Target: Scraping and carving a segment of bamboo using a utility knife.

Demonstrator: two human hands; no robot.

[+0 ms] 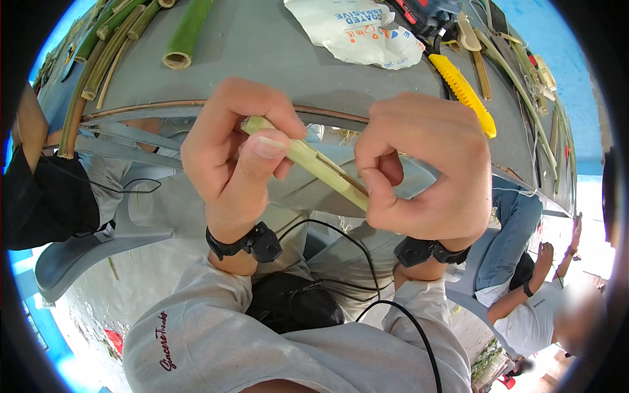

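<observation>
A pale green piece of split bamboo [316, 165] slants between my hands, above my lap and just off the table's near edge. A long narrow slot runs along its upper face toward the lower right. My left hand [244, 147] grips the upper left end, thumb on top and fingers curled behind. At the lower right end, my right hand [429, 167] is closed in a pinch, thumb and forefinger against the bamboo; its other fingers are folded. Whether a small tool or sliver sits in that pinch is hidden.
On the grey table [262, 56] lie green bamboo tubes [188, 33], a torn sandpaper sheet [357, 33], a yellow-handled cutter [462, 92] and a dark power tool [429, 14]. Thin bamboo strips [524, 98] cover the right side. Black cables [367, 252] hang over my lap. Other people sit left and right.
</observation>
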